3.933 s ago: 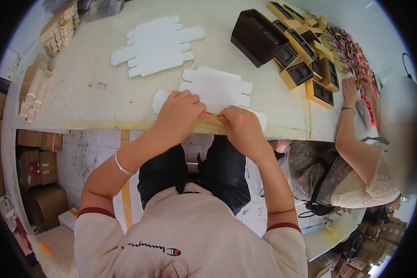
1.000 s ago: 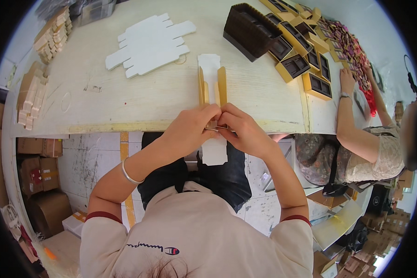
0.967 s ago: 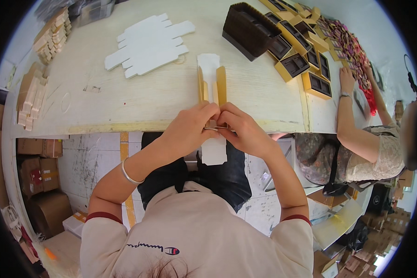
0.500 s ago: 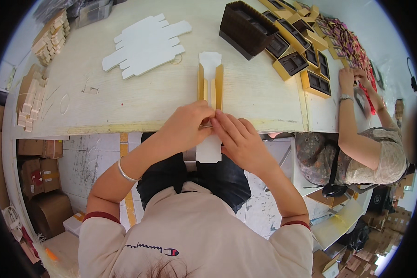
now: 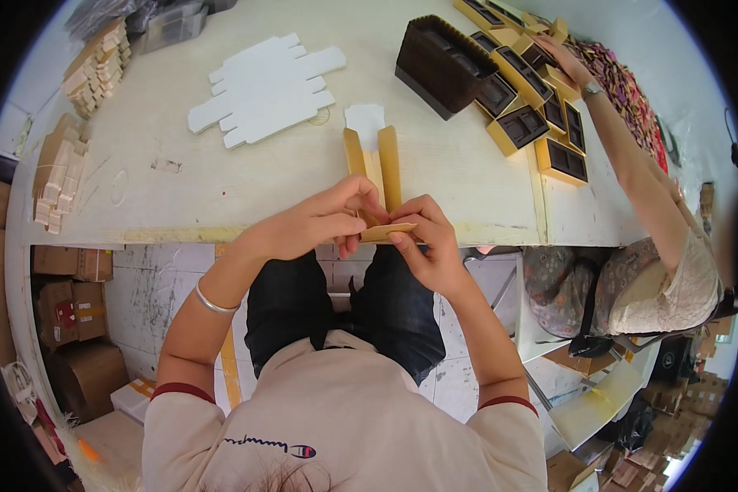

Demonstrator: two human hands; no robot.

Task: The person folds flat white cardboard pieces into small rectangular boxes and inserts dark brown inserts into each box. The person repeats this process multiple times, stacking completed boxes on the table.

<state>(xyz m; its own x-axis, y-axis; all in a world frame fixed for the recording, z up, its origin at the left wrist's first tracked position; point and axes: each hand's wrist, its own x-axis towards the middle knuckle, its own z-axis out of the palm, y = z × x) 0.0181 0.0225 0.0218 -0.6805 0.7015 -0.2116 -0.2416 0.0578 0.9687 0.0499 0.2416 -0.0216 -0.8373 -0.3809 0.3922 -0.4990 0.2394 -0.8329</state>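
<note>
A small folding carton [image 5: 392,168], gold on its raised side walls with a white far end flap, lies at the table's front edge in front of me. My left hand [image 5: 324,217] grips its near end from the left, fingers bent around the corner. From the right, my right hand [image 5: 430,246] pinches the near end flap, thumb below and fingers on top. That flap stands folded up between both hands, its gold side showing. Part of the near corners is hidden behind my fingers. Beyond the carton, to the left, is a stack of flat white carton blanks [image 5: 266,90].
A dark brown stack of plastic trays [image 5: 443,70] stands at the back, beside several gold boxes with dark inserts [image 5: 521,129]. A co-worker's hand [image 5: 567,61] reaches among them. Banded bundles of cardboard pieces [image 5: 57,176] lie at the left edge of the table [image 5: 246,197].
The carton's near end flap, flat and white before, is now folded up. The side walls lean further apart. My right hand moved slightly lower. The co-worker's arm reached farther back toward the gold boxes.
</note>
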